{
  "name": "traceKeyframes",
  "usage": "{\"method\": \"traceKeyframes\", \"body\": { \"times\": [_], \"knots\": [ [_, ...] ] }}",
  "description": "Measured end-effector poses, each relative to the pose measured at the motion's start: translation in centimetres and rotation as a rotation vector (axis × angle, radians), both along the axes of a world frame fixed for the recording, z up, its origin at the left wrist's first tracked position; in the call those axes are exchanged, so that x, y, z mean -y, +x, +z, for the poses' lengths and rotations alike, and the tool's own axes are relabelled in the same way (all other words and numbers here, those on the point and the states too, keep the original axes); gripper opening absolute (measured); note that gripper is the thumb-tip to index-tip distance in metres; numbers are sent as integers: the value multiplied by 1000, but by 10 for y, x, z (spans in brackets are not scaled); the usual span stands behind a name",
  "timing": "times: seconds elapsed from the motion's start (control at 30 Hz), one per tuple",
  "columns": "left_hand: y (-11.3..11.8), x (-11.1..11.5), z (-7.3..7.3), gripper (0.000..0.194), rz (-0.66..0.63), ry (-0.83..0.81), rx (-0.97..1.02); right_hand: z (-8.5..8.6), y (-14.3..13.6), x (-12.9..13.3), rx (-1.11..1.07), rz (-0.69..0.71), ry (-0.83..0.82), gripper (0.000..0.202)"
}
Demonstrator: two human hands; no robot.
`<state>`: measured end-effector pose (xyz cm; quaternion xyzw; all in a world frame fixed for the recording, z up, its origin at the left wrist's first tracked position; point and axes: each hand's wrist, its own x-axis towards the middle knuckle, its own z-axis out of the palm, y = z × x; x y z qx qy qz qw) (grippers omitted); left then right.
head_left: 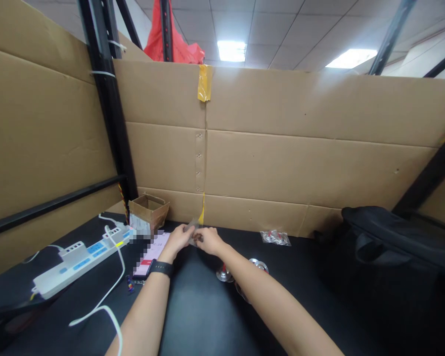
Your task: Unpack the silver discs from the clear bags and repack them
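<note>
Both of my hands meet near the back of the black table, fingers closed on a small clear plastic bag. My left hand, with a dark watch on its wrist, grips the bag's left side. My right hand pinches it from the right, and what is inside the bag is too small to tell. Shiny metal discs with red parts lie beside and partly behind my right forearm. Farther right, a clear bag of similar metal pieces rests near the cardboard wall.
A white power strip with cables stretches along the left. An open cardboard box and a phone are left of my hands. A black bag sits at the right. Cardboard walls stand behind and left.
</note>
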<state>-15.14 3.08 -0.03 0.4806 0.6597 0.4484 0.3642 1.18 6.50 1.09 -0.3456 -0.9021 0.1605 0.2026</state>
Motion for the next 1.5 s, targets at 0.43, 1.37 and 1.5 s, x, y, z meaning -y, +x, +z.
{"method": "traceKeyframes", "body": {
  "times": [0.43, 1.37, 1.5],
  "knots": [
    [1, 4, 7, 41, 1, 25, -228, -14, -1, -17, -181, 112, -203, 37],
    [-2, 4, 4, 61, -62, 109, -689, 2, -12, -30, 46, 233, 80, 41],
    [3, 9, 8, 57, -27, 87, -733, 12, -12, -27, 113, 257, 96, 43]
  ]
}}
